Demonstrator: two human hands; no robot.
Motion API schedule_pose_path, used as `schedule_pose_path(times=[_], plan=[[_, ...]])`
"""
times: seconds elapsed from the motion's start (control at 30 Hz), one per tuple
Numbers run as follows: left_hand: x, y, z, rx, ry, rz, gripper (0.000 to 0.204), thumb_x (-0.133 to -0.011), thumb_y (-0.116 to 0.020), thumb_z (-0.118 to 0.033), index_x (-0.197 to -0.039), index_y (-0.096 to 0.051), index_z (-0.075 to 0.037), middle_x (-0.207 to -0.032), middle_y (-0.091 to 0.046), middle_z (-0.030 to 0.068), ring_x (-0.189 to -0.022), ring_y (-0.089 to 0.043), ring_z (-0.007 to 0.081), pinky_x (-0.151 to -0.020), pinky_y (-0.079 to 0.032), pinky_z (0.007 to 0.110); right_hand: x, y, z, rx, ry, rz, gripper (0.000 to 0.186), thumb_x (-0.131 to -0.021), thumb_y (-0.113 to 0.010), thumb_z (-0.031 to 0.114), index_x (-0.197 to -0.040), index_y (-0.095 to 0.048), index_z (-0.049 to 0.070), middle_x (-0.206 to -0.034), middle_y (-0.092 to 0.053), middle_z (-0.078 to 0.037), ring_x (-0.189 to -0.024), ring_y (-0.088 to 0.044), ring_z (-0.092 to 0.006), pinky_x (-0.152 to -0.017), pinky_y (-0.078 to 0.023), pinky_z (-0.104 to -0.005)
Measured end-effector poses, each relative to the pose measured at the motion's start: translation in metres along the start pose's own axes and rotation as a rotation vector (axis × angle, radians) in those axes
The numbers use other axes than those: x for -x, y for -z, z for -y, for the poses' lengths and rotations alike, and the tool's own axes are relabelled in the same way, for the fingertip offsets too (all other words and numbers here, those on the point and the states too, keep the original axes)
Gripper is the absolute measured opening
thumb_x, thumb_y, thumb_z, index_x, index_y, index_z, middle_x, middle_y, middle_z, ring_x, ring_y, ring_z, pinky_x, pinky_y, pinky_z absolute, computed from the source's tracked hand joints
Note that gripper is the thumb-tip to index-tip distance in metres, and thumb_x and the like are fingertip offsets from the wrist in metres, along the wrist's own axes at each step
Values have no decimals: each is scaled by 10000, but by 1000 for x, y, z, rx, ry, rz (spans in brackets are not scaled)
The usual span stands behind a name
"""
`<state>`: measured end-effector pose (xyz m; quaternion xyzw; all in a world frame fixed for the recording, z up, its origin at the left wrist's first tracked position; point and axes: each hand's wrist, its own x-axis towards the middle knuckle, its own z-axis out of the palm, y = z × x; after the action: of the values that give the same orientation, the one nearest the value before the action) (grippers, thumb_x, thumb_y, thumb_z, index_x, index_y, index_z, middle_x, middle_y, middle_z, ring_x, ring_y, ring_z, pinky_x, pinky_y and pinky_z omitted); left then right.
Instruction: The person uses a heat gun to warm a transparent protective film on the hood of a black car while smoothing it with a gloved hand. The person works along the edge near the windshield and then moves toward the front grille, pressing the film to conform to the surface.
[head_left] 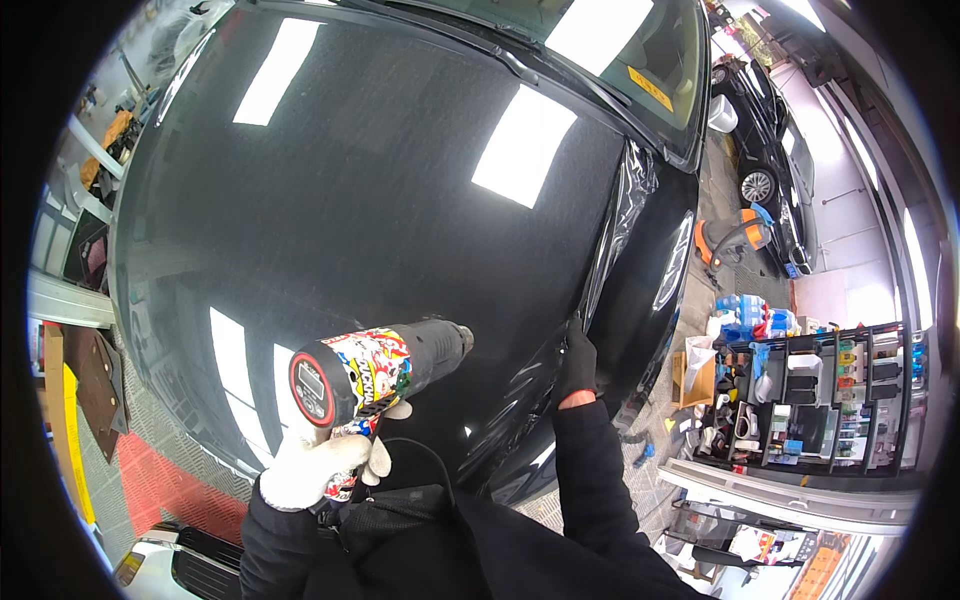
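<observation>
My left hand (318,464), in a white glove, grips a heat gun (378,368) covered in colourful stickers, its nozzle pointing right over the glossy black car hood (380,200). My right hand (577,362), in a black glove, pinches the edge of clear film (618,225) at the hood's right side, where the film wrinkles along the fender. The heat gun's black cord (425,455) loops down toward my body.
A black shelving cart (810,400) with bottles and tools stands at the right. Another black car (770,140) is parked beyond, with an orange machine (735,238) beside it. Red floor tiles (170,490) lie at the lower left.
</observation>
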<state>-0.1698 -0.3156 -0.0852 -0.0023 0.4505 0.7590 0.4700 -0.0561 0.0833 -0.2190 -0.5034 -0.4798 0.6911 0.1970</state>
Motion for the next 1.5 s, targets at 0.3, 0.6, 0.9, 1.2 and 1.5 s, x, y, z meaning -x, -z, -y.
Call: schedule_pose_path(times=[0.3,0.6,0.9,1.2,1.5], plan=[[8,2,2,84,18,1,642,-859,-536,42,-1497,-479,86,-1339,-690,292,-761,-754,261,-624,-621,342,30,-22,30,-90,-125,-26,312,-1060,-654,392,-949,-727,109,-833,-698,-1,-724,-683,-148,-648,-546,-319],[7,3,4,116,32,22,649,-866,-580,29,-1505,-478,76,-1344,-687,296,-779,-764,271,-631,-631,342,24,-12,27,-267,-180,147,286,-1070,-630,336,-937,-717,99,-816,-712,-20,-701,-696,-163,-643,-550,-316],[6,8,10,119,-3,46,651,-883,-610,6,-1516,-472,69,-1360,-673,312,-788,-769,275,-627,-634,348,26,-7,32,-318,-187,280,272,-1102,-593,321,-950,-701,123,-813,-706,-4,-682,-676,-146,-639,-548,-301],[6,7,10,189,-18,52,497,-902,-646,41,-1391,-566,81,-1291,-721,267,-813,-766,222,-665,-632,322,35,-10,41,-487,-277,424,253,-1117,-580,320,-1017,-716,131,-875,-740,-8,-746,-718,-158,-675,-581,-309],[10,4,10,169,-8,28,686,-862,-647,-14,-1515,-460,85,-1346,-683,305,-768,-768,274,-614,-628,340,39,-9,47,-556,-320,676,261,-1121,-572,320,-1037,-722,124,-899,-750,-10,-759,-728,-156,-697,-592,-308]])
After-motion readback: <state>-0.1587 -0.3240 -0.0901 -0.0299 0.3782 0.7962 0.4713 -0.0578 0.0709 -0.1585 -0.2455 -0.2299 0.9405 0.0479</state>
